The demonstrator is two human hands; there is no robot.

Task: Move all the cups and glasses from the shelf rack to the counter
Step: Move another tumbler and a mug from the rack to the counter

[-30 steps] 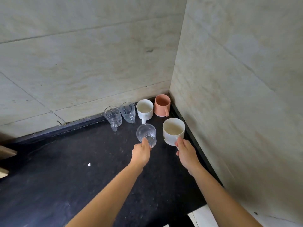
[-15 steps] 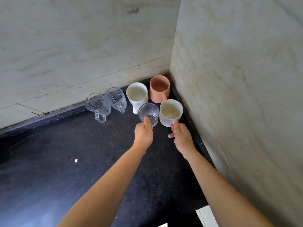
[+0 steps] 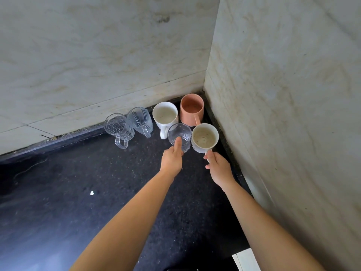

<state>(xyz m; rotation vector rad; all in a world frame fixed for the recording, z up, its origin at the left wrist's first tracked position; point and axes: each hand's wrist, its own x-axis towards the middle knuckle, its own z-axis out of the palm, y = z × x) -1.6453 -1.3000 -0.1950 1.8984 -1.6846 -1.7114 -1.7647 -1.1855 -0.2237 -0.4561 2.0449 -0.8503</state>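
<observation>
On the black counter (image 3: 97,192), in the corner of two marble walls, stand several cups. My left hand (image 3: 172,159) grips a clear glass tumbler (image 3: 179,134), thumb against its near side. My right hand (image 3: 218,167) holds the handle of a white mug (image 3: 204,137) just right of the tumbler. Behind them stand a second white mug (image 3: 165,115) and a salmon-pink mug (image 3: 191,109). Left of those are two clear glass mugs, one ribbed (image 3: 139,119) and one patterned (image 3: 118,127). The shelf rack is out of view.
Marble walls close the counter at the back (image 3: 97,65) and on the right (image 3: 283,114). A small white speck (image 3: 91,192) lies on the counter. A white surface (image 3: 246,259) shows below the counter's front right edge.
Both hands have carried the tumbler and the white mug farther into the corner, up against the back row. The camera has tilted closer toward the corner.
</observation>
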